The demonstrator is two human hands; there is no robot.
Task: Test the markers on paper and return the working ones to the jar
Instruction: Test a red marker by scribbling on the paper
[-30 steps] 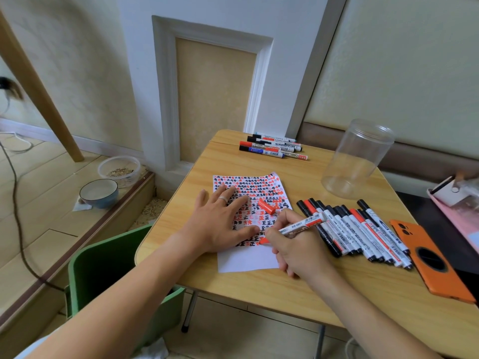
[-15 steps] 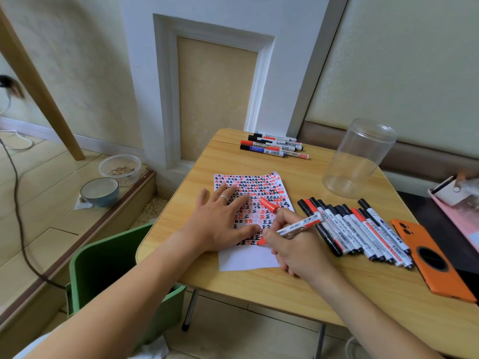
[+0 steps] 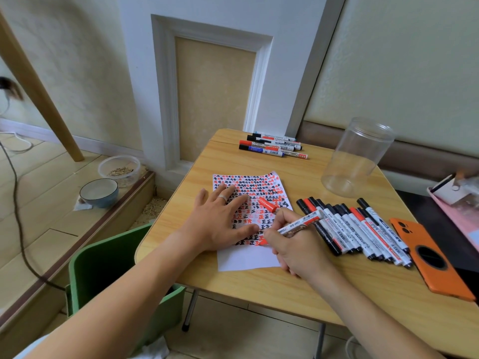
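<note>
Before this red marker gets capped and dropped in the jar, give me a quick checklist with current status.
1. Red marker held in the right hand, tip on the paper: ok.
2. Left hand pressing the paper flat: ok.
3. Fresh red mark at the tip, proving it works: cannot tell.
4. Red cap lying loose on the paper, beside the hands: ok.
5. Jar upright, open and apparently empty: ok.
6. Marker capped: not ok.
</note>
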